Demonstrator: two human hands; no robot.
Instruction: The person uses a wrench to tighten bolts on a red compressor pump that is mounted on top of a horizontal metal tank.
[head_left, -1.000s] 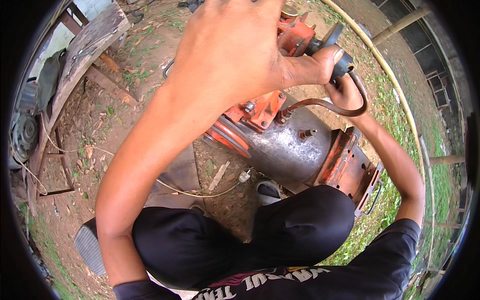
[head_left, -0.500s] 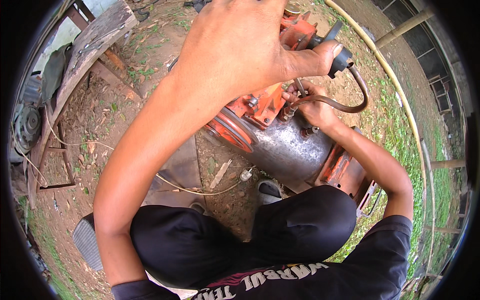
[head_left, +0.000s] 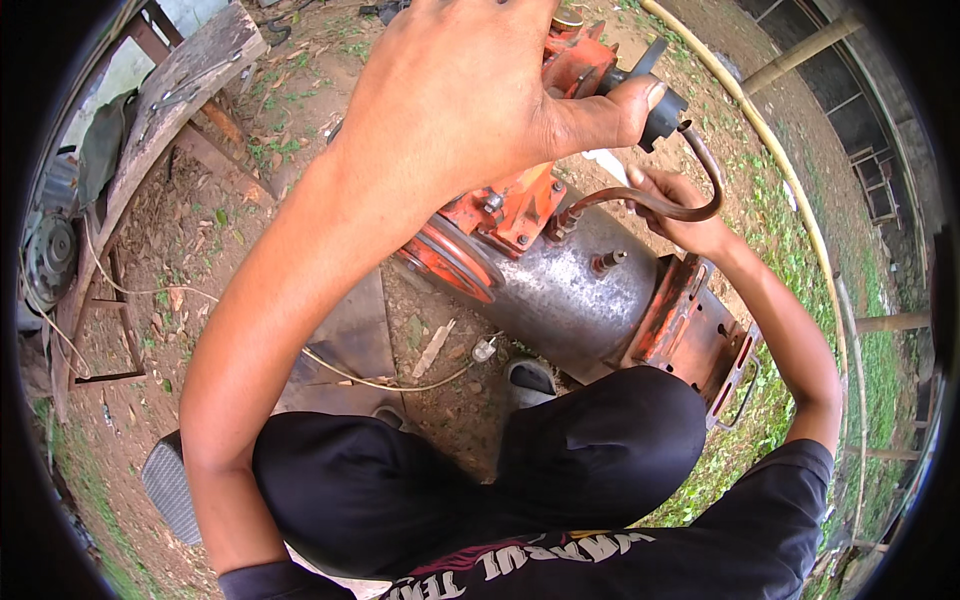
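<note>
An orange and bare-metal air compressor stands in front of me, its tank (head_left: pixel 570 280) lying sideways. Over its orange pump head (head_left: pixel 580 62) reaches my left hand (head_left: pixel 455 90), its thumb pressed on a black round fitting (head_left: pixel 662 112); the other fingers are mostly hidden. A bent copper tube (head_left: pixel 714 185) runs from beside this fitting down to a nut (head_left: pixel 563 225) on the tank. Beyond the tube, my right hand (head_left: pixel 685 210) pinches a flat, glaring metal tool (head_left: pixel 606 166), which looks like a wrench; its far end is hidden behind my left hand.
A worn wooden bench (head_left: pixel 200 70) with metal tools stands at the left. A pale cable with a plug (head_left: pixel 484 349) crosses the ground before my feet. An orange belt wheel (head_left: pixel 450 262) sits beside the tank. A bamboo pole (head_left: pixel 745 105) runs along the grass at the right.
My right hand has drawn away from the tube's lower nut, toward the right, with the metal tool. My left hand stays on the pump. The whole view has shifted slightly.
</note>
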